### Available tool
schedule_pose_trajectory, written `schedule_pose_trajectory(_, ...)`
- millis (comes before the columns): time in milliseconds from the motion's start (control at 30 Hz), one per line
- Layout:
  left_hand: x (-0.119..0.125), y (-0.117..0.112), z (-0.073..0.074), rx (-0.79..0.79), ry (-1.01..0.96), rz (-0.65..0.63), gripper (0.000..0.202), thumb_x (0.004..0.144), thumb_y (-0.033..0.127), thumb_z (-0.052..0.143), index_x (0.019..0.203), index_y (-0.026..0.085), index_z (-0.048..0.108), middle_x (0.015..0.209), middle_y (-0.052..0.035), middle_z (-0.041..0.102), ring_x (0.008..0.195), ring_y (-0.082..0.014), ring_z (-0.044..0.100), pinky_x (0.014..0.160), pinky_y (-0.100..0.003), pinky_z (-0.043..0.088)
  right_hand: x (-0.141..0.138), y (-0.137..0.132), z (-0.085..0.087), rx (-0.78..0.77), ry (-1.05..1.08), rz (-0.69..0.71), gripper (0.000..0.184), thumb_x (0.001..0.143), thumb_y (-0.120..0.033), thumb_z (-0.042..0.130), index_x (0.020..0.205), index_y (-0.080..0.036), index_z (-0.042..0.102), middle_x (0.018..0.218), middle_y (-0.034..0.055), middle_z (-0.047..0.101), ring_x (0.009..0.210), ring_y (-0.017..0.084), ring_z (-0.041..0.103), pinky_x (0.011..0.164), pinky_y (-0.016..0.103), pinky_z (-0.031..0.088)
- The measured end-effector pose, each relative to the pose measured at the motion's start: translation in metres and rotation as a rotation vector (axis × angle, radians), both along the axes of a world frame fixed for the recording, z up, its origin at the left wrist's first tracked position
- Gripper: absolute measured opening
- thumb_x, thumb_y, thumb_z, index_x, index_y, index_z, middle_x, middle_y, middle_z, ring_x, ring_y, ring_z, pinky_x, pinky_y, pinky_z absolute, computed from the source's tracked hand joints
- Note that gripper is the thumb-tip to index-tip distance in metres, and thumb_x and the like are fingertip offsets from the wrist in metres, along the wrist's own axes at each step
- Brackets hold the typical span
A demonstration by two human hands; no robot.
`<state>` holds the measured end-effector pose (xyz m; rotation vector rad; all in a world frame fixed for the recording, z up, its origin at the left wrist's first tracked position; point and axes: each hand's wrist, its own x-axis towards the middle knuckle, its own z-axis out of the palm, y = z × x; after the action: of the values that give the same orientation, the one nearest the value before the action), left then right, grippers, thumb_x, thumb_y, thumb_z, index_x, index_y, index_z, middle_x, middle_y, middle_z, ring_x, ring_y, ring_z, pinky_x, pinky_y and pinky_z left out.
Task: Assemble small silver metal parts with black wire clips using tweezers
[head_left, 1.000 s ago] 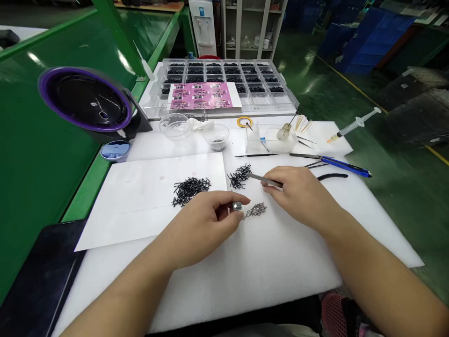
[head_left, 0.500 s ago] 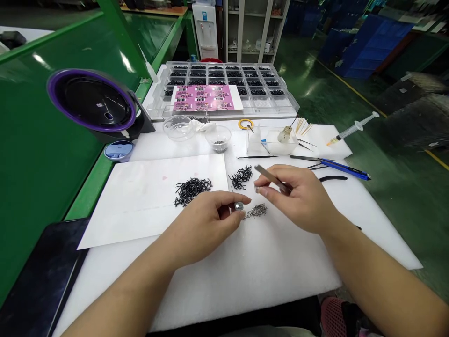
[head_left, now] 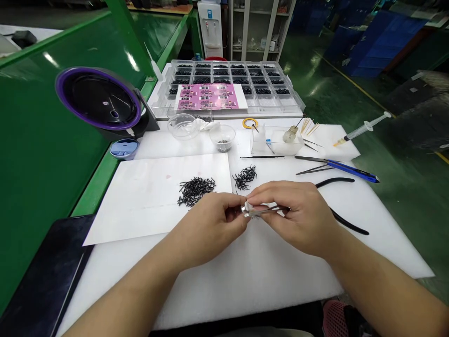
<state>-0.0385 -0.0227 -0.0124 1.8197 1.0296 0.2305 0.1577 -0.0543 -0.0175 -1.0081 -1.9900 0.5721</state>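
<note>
Above the bench [head_left: 252, 285], the fingers of the left hand [head_left: 212, 227], nearly closed, pinch a small silvery piece [head_left: 244, 209]; those of the right hand [head_left: 303, 215] close around metal tweezers [head_left: 271, 209], whose tip lies at that piece, between the hands. Beyond lies a small heap of black strips [head_left: 245, 177]; a larger heap [head_left: 196, 190] rests on a white sheet [head_left: 140, 201].

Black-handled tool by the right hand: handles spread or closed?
Spread: upper handle and lower handle splay apart. The right hand hides where they'd meet.
</note>
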Motion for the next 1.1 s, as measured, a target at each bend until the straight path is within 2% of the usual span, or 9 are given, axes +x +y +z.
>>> schedule_pose_trajectory(200, 0.0, 0.002, -0.002, -0.011, -0.051, 0.025, 0.015, 0.084, 0.022, 0.053, 0.071, 0.017, 0.06, 0.059, 0.0051, 0.04, 0.056, -0.0092, 0.033, 0.05, -0.023, 0.026, -0.008, -0.001, -0.008, 0.2, -0.054, 0.016, 0.013, 0.087, -0.003, 0.063, 0.093, -0.005, 0.074, 0.099, 0.0121, 0.072, 0.09, 0.013, 0.067, 0.085, 0.021, 0.056)
schedule_pose_trajectory(333, 0.0, 0.0, -0.004, 0.01, -0.121, 0.054, 0.016, 0.087, 0.027, 0.054, 0.082, 0.018, 0.066, 0.063, 0.0038, 0.046, 0.06, -0.0105, 0.038, 0.053, -0.023, 0.031, -0.006, -0.002, -0.005, 0.146, 0.064, 0.004, 0.014, 0.088, -0.004, 0.063, 0.097, -0.006, 0.073, 0.1, 0.0111, 0.072, 0.092, 0.013, 0.068, 0.086, 0.022, 0.056)
schedule_pose_trajectory(433, -0.002, -0.002, -0.003, 0.021, -0.113, 0.114, 0.023, 0.089, 0.032, 0.056, 0.1, 0.019, 0.071, 0.071, 0.0013, 0.056, 0.067, -0.0132, 0.048, 0.061, -0.025, 0.038, 0.008, 0.002, 0.002, 0.066, 0.151, -0.188, 0.013, 0.087, -0.01, 0.067, 0.097, -0.015, 0.073, 0.102, 0.0043, 0.072, 0.093, 0.013, 0.068, 0.081, 0.024, 0.056)
schedule_pose_trajectory(500, -0.003, -0.002, 0.0, 0.029, -0.069, 0.127, 0.027, 0.089, 0.033, 0.056, 0.108, 0.022, 0.072, 0.078, -0.0009, 0.063, 0.072, -0.0153, 0.054, 0.066, -0.027, 0.041, 0.022, 0.008, 0.005, 0.0, 0.046, -0.38, 0.01, 0.085, -0.016, 0.07, 0.094, -0.021, 0.074, 0.098, -0.0006, 0.073, 0.086, 0.014, 0.068, 0.074, 0.027, 0.053)
schedule_pose_trajectory(567, -0.004, -0.002, 0.002, 0.041, -0.027, 0.112, 0.028, 0.088, 0.032, 0.055, 0.109, 0.024, 0.072, 0.085, -0.0023, 0.067, 0.073, -0.0161, 0.056, 0.066, -0.028, 0.042, 0.035, 0.016, 0.004, -0.133, -0.214, -0.481, 0.007, 0.083, -0.018, 0.071, 0.086, -0.023, 0.075, 0.084, -0.0024, 0.072, 0.075, 0.017, 0.065, 0.066, 0.032, 0.048)
schedule_pose_trajectory(633, -0.005, -0.002, 0.005, 0.053, -0.004, 0.091, 0.029, 0.089, 0.033, 0.054, 0.109, 0.025, 0.073, 0.087, -0.0028, 0.068, 0.072, -0.0163, 0.056, 0.064, -0.028, 0.042, 0.043, 0.022, 0.001, -0.256, -0.492, -0.515, 0.008, 0.081, -0.017, 0.068, 0.081, -0.022, 0.075, 0.077, -0.0005, 0.07, 0.076, 0.022, 0.063, 0.065, 0.036, 0.044)
schedule_pose_trajectory(700, -0.005, -0.001, 0.007, 0.059, 0.015, 0.079, 0.03, 0.09, 0.034, 0.052, 0.111, 0.025, 0.071, 0.083, -0.0022, 0.066, 0.071, -0.0163, 0.056, 0.064, -0.028, 0.042, 0.044, 0.026, -0.002, -0.311, -0.632, -0.503, 0.011, 0.081, -0.016, 0.066, 0.081, -0.021, 0.075, 0.083, 0.0019, 0.07, 0.083, 0.024, 0.061, 0.07, 0.037, 0.042)
schedule_pose_trajectory(867, -0.005, -0.003, 0.006, 0.067, 0.073, 0.027, 0.021, 0.089, 0.034, 0.054, 0.106, 0.027, 0.064, 0.07, 0.0036, 0.055, 0.062, -0.0134, 0.049, 0.059, -0.026, 0.04, 0.031, 0.033, -0.008, -0.258, -0.505, -0.518, 0.015, 0.09, -0.023, 0.061, 0.09, -0.021, 0.076, 0.095, 0.0033, 0.064, 0.085, 0.018, 0.059, 0.073, 0.033, 0.041)
schedule_pose_trajectory(1100, -0.006, -0.006, 0.003, 0.063, 0.106, -0.071, 0.014, 0.091, 0.034, 0.052, 0.1, 0.03, 0.063, 0.068, 0.0058, 0.055, 0.063, -0.0132, 0.05, 0.059, -0.026, 0.038, 0.01, 0.05, -0.017, -0.252, -0.584, -0.471, 0.019, 0.092, -0.026, 0.059, 0.1, -0.023, 0.076, 0.1, 0.0037, 0.066, 0.092, 0.02, 0.06, 0.076, 0.033, 0.041)
